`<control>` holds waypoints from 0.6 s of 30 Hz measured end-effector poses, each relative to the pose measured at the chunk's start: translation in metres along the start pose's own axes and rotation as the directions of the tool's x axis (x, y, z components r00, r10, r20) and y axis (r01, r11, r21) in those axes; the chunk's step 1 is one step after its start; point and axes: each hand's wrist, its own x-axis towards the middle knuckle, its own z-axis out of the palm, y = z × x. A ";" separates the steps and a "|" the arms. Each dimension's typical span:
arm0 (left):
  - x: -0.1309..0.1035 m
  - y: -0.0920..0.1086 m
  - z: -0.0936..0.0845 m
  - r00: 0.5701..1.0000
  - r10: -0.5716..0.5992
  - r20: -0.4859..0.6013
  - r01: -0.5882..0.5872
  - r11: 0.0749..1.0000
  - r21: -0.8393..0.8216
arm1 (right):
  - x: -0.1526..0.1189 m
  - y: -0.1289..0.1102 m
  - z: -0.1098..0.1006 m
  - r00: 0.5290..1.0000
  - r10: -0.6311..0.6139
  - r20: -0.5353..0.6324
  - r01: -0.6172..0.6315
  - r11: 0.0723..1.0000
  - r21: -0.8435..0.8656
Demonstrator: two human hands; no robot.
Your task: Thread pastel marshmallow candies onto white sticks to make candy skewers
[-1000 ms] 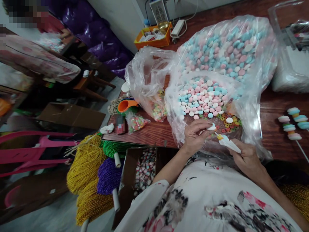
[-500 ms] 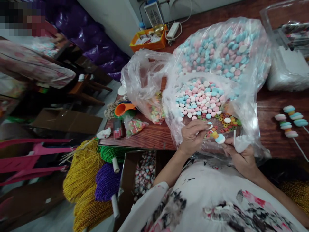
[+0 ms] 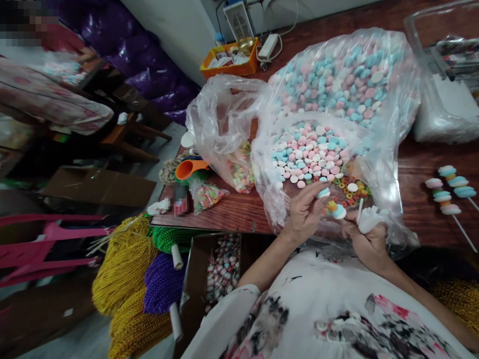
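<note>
My left hand pinches a blue-and-white marshmallow-like disc between thumb and fingers. Just right of it, a blue-and-white disc and a yellow ring sit together on a skewer. My right hand is closed on this skewer's lower end, which my fingers mostly hide. White crumpled material is at my right fingers, with a short white stick upright beside it. Beyond both hands lies an open clear bag with pink, white and blue discs and small coloured rings.
Two finished-looking skewers of discs lie on the wooden table at right. An orange scoop and small bag of rings are at left. Below stands a box of small pieces, beside yellow cord bundles. Another person sits far left.
My left hand has shifted slightly right and turned, its disc nearer the yellow ring. My right hand has moved a little left. The view has swung slightly.
</note>
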 end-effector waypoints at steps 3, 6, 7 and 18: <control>-0.012 -0.003 0.006 1.000 0.009 -0.028 -0.009 1.000 0.006 | -0.003 -0.002 0.005 0.999 0.029 -0.017 -0.028 0.996 0.081; -0.024 -0.002 0.013 0.998 0.063 0.026 -0.064 0.996 0.056 | -0.007 -0.002 0.009 0.998 0.061 -0.006 -0.060 0.992 0.113; -0.027 -0.001 0.014 0.996 0.072 0.057 -0.076 0.995 0.068 | -0.008 -0.002 0.009 0.997 0.076 0.005 -0.076 0.991 0.109; 0.003 -0.015 0.005 0.993 -0.025 0.113 0.011 0.992 0.127 | 0.012 0.020 -0.053 0.916 0.289 -0.278 -0.211 0.937 0.279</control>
